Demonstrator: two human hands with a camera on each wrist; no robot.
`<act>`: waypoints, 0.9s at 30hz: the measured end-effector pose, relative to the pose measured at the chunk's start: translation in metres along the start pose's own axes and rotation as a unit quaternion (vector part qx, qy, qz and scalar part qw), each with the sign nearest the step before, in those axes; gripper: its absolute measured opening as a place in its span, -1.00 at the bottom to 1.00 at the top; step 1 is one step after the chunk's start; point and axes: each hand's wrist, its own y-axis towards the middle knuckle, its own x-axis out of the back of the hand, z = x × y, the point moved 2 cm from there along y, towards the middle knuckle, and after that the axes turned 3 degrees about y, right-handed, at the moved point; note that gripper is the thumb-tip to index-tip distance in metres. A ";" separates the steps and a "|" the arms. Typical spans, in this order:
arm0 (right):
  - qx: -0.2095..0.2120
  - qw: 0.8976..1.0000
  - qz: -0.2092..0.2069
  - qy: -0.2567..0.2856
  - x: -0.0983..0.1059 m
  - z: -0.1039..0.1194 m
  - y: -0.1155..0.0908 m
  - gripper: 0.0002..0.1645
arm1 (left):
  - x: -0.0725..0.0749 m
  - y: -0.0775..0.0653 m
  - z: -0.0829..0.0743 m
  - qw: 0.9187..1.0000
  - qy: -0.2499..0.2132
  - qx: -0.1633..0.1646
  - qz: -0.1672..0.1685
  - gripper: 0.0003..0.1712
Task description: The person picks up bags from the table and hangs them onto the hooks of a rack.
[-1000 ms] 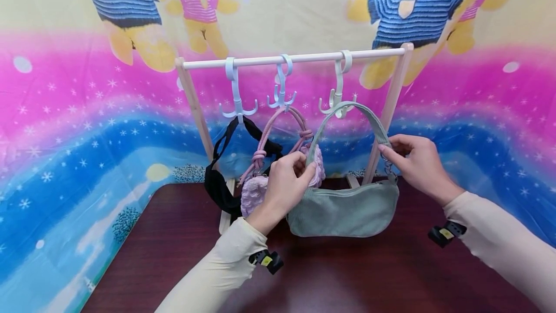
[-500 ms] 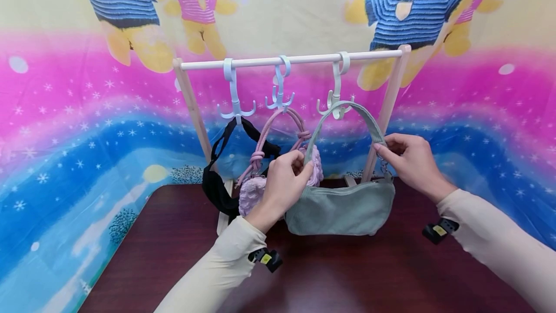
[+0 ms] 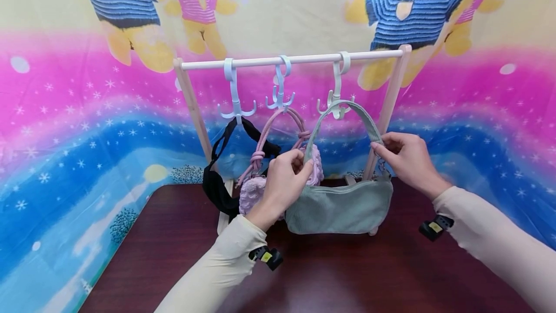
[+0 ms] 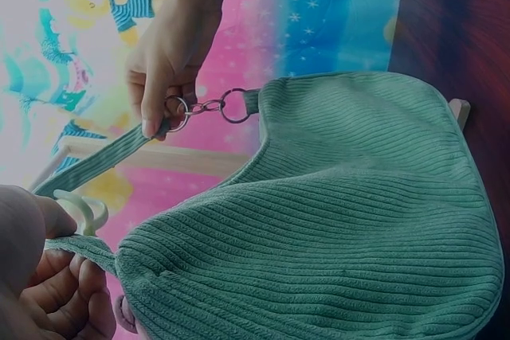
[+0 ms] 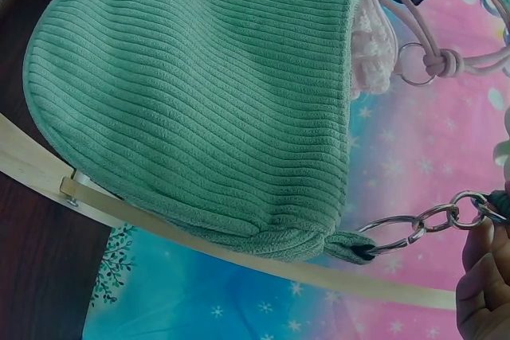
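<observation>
A green corduroy shoulder bag (image 3: 340, 209) hangs by its strap (image 3: 365, 115) between my two hands. My left hand (image 3: 284, 180) pinches the strap's left end, close to the bag's body. With thumb and fingers, my right hand (image 3: 406, 156) pinches the strap's right end, just above the metal ring chain (image 4: 209, 105). The arch of the strap overlaps the pale green hook (image 3: 336, 95) in the head view. Ribbed cloth of the bag (image 5: 199, 101) fills much of the right wrist view.
A wooden rack's rail (image 3: 304, 58) carries the pale green hook and two bluish hooks (image 3: 236, 100). From the bluish ones hang a black bag (image 3: 219, 190) and a pink puffy bag (image 3: 252, 194). The rack stands on a dark red table (image 3: 165, 255) before a printed backdrop (image 3: 87, 158).
My right hand has shifted slightly left, and the bag's right end moved in with it. The left hand keeps its pinch on the strap, almost still.
</observation>
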 end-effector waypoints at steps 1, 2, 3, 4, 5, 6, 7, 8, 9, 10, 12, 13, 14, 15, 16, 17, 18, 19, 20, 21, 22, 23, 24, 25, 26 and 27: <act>-0.001 1.000 0.000 -0.001 -0.001 0.000 0.000 -0.76 | 0.000 0.000 0.000 1.000 0.000 0.000 0.000 -0.84; -0.002 1.000 0.000 -0.002 -0.001 0.000 0.000 -0.76 | 0.000 0.000 0.000 1.000 0.000 0.001 0.001 -0.83; -0.003 1.000 0.000 -0.002 -0.002 -0.001 0.001 -0.76 | 0.000 0.000 0.001 1.000 0.000 0.001 0.001 -0.84; -0.003 1.000 0.000 -0.002 -0.003 -0.001 0.001 -0.76 | 0.000 0.001 0.001 1.000 0.001 0.001 0.001 -0.84; -0.004 1.000 0.001 -0.001 -0.003 -0.001 0.001 -0.76 | 0.000 0.001 0.001 1.000 0.001 0.001 0.001 -0.84; -0.004 1.000 0.001 0.000 -0.004 -0.001 0.001 -0.76 | -0.001 0.001 0.001 1.000 0.001 0.001 0.001 -0.84; -0.005 1.000 0.002 0.000 -0.004 -0.001 0.002 -0.76 | -0.001 0.001 0.001 1.000 0.003 0.002 0.000 -0.83; -0.005 1.000 0.003 0.001 -0.004 -0.001 0.002 -0.76 | -0.001 0.002 0.002 1.000 0.004 0.002 0.000 -0.83; -0.005 1.000 0.003 0.001 -0.004 -0.001 0.002 -0.76 | -0.001 0.002 0.002 1.000 0.004 0.003 -0.001 -0.83; -0.005 1.000 0.003 0.001 -0.005 -0.001 0.002 -0.76 | -0.001 0.002 0.002 1.000 0.005 0.004 -0.001 -0.83; -0.005 1.000 0.003 0.000 -0.005 -0.001 0.002 -0.76 | -0.001 0.003 0.001 1.000 0.003 0.005 0.000 -0.84; -0.004 1.000 0.002 -0.001 -0.005 -0.001 0.002 -0.76 | 0.000 0.003 0.001 1.000 0.002 0.005 0.001 -0.84; -0.003 1.000 0.001 -0.002 -0.005 -0.002 0.002 -0.76 | -0.001 0.003 0.001 1.000 0.001 0.006 0.002 -0.84; -0.002 1.000 0.001 -0.003 -0.005 -0.002 0.002 -0.75 | -0.001 0.003 0.001 1.000 0.000 0.006 0.003 -0.84; -0.002 1.000 0.001 -0.003 -0.005 -0.002 0.003 -0.76 | -0.001 0.004 0.001 1.000 0.000 0.006 0.004 -0.84; -0.001 1.000 0.001 -0.004 -0.005 -0.002 0.003 -0.77 | -0.001 0.004 0.001 1.000 -0.001 0.006 0.005 -0.84; -0.001 1.000 0.002 -0.004 -0.006 -0.002 0.003 -0.77 | -0.002 0.004 0.001 1.000 -0.001 0.006 0.005 -0.83; -0.001 1.000 0.002 -0.003 -0.006 -0.002 0.003 -0.77 | -0.002 0.004 0.001 1.000 -0.001 0.006 0.005 -0.83; -0.002 1.000 0.003 -0.003 -0.006 -0.002 0.003 -0.77 | -0.002 0.004 0.001 1.000 0.000 0.006 0.005 -0.83; -0.002 1.000 0.003 -0.003 -0.006 -0.002 0.003 -0.77 | -0.002 0.004 0.001 1.000 0.000 0.005 0.005 -0.83; -0.003 1.000 0.003 -0.003 -0.006 -0.002 0.003 -0.78 | -0.002 0.004 0.001 1.000 0.000 0.004 0.004 -0.83; -0.003 1.000 0.003 -0.004 -0.006 -0.003 0.003 -0.78 | -0.001 0.004 0.001 1.000 0.000 0.004 0.004 -0.83; -0.003 1.000 0.003 -0.004 -0.007 -0.003 0.003 -0.77 | -0.001 0.004 0.001 1.000 0.000 0.003 0.004 -0.83; -0.004 1.000 0.003 -0.005 -0.007 -0.003 0.003 -0.78 | -0.001 0.004 0.001 1.000 0.001 0.002 0.004 -0.83; -0.004 1.000 0.004 -0.006 -0.007 -0.003 0.003 -0.78 | -0.001 0.004 0.001 1.000 0.001 0.002 0.004 -0.83; -0.005 1.000 0.004 -0.007 -0.007 -0.003 0.004 -0.79 | -0.001 0.004 0.001 1.000 0.001 0.002 0.004 -0.83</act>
